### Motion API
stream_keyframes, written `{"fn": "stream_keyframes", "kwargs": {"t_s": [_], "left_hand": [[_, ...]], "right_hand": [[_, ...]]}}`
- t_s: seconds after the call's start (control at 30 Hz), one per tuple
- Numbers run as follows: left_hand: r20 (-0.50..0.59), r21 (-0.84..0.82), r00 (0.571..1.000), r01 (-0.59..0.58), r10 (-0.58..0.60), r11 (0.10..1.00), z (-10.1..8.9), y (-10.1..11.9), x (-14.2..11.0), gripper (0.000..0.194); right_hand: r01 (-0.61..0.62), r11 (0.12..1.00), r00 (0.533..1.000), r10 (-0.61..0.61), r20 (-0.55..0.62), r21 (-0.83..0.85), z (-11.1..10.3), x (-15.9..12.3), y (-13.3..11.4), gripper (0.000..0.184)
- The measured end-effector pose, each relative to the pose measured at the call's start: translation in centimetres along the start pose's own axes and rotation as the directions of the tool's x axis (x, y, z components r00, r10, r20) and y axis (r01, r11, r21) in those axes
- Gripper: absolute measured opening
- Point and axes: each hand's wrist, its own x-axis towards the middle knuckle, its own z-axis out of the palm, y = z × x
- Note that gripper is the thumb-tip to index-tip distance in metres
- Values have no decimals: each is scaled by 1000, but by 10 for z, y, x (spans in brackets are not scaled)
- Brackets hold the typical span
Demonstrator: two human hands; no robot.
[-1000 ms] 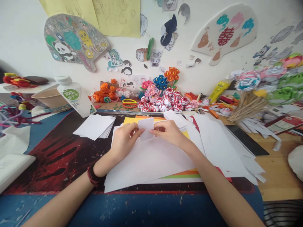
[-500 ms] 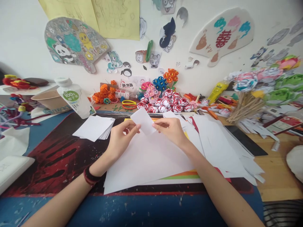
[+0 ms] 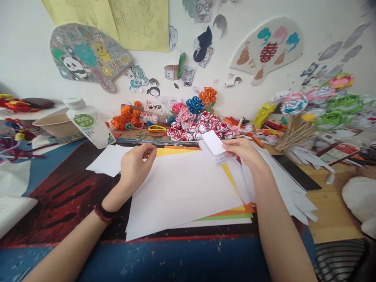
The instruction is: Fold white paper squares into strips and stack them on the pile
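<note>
My right hand (image 3: pixel 243 150) pinches a small white piece of paper (image 3: pixel 213 142) by its right edge, between thumb and fingers. Just beneath it lies a small pile of similar white pieces (image 3: pixel 219 159); whether the held piece touches them I cannot tell. My left hand (image 3: pixel 137 164) is closed, thumb against forefinger, with nothing visible in it. It hovers by the right side of a stack of white paper squares (image 3: pixel 105 160), hiding part of it. Between the hands a large white sheet (image 3: pixel 182 192) lies over coloured sheets (image 3: pixel 229 214).
Paper flowers (image 3: pixel 202 127) and a white bottle (image 3: pixel 89 123) line the back of the table. To the right are more white sheets (image 3: pixel 276 188), a dark flat slab (image 3: pixel 296 172) and a bunch of flowers on sticks (image 3: pixel 289 133). Part of another person (image 3: pixel 360 199) shows at the right edge.
My left hand has let go of the small white paper and moved left and down. My right hand has carried it right, over the pile of small pieces. The view has shifted slightly.
</note>
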Motion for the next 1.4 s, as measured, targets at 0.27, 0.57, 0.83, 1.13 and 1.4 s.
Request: {"fn": "stream_keyframes", "kwargs": {"t_s": [0.27,0.57,0.83,1.13,1.4], "left_hand": [[-1,299,992,-124,130,946,1,-3,-3,19],[46,400,987,-158,152,903,3,-10,-1,19],[101,687,989,-147,107,712,-7,-27,3,25],[275,757,960,-185,-49,626,-15,-31,2,25],[128,693,988,-149,83,705,-20,-19,4,28]], "right_hand": [[36,987,999,-32,26,-155,0,6,11,26],[96,912,989,-131,-62,-398,2,8,14,29],[145,783,949,-283,-138,-605,7,-3,-2,25],[211,767,911,-380,-163,-606,16,5,2,23],[332,807,878,-454,-154,-488,53,-13,-15,22]]}}
